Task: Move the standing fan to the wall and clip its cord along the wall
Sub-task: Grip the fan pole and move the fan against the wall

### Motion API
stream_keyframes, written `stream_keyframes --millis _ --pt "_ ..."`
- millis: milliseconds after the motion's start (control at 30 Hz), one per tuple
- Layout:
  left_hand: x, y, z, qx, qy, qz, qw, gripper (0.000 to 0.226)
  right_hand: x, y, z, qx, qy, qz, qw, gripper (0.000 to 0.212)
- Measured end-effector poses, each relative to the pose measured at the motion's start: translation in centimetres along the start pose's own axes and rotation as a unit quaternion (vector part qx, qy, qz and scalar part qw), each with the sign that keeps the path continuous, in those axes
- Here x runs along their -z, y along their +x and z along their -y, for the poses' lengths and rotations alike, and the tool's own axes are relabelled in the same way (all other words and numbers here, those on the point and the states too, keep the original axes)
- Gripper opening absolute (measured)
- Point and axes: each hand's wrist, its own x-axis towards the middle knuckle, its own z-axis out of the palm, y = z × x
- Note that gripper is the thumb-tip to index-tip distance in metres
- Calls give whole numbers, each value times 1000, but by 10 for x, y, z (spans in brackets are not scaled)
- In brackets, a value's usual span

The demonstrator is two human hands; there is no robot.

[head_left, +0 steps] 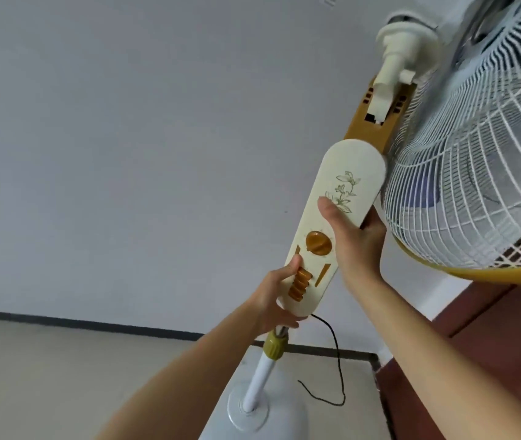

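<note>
The round base sat on the floor at 6 o'clock. Above it, the left hand squeezed the bottom of the fan's control panel. The right hand squeezed its side at 3 o'clock. The cord hung loose. Best to lift straight, slowly, keeping the cage off the wall.

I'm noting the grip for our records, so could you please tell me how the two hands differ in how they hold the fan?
The left hand grips the control panel's bottom end, thumb by the orange buttons; the right hand holds higher, thumb on the flower print. The left wraps from the left, the right from the right. Both clasp the panel.
</note>
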Motion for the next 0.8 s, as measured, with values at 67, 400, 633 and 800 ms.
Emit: stream_keyframes --millis 67,400,633,800 --pt "24 -21 -3 -25 -19 -26 999 92 -28 -10 1 -7 18 23 1000 37" --pt "174 -117 -37 -115 -68 -110 985 83 -206 -63 2 -18 57 140 988 48" --pt "324 -200 -73 -145 -116 -126 975 66 -379 -118 -1 -21 61 190 980 45" --pt "422 -254 -97 -167 -127 -158 965 64 -493 -152 -10 -30 70 224 972 46"
